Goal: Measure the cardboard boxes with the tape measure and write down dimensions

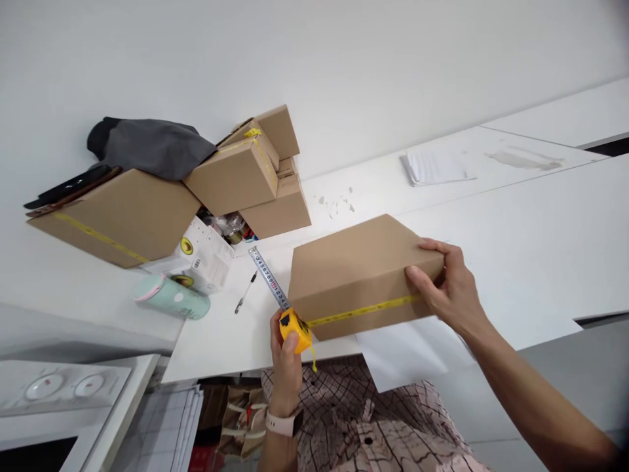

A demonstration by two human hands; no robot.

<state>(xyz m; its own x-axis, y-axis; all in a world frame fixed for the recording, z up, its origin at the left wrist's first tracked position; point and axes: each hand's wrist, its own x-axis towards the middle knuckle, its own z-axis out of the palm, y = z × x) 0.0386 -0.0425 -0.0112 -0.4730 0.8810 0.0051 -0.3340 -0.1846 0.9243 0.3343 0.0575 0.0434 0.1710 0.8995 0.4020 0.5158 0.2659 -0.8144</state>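
Note:
My left hand point(285, 357) is closed around a yellow tape measure point(296, 330), its metal blade point(268, 278) drawn out a short way toward the back of the table. That blade lies close to the left end of a brown cardboard box point(354, 278); whether they touch I cannot tell. A strip of yellow tape runs along the box's near side. Gripping the box's right end is my right hand point(452, 288), with thumb on the near side and fingers over the far edge. The box hides part of a white paper sheet point(407, 354) at the table's front edge.
Left of the blade lies a pen point(246, 293). Several cardboard boxes point(236, 177) are stacked at the back left, with dark grey cloth point(152, 144) on top. A mint-green bottle point(174, 297) lies beside a white carton point(206, 259). Papers point(435, 168) rest near the wall.

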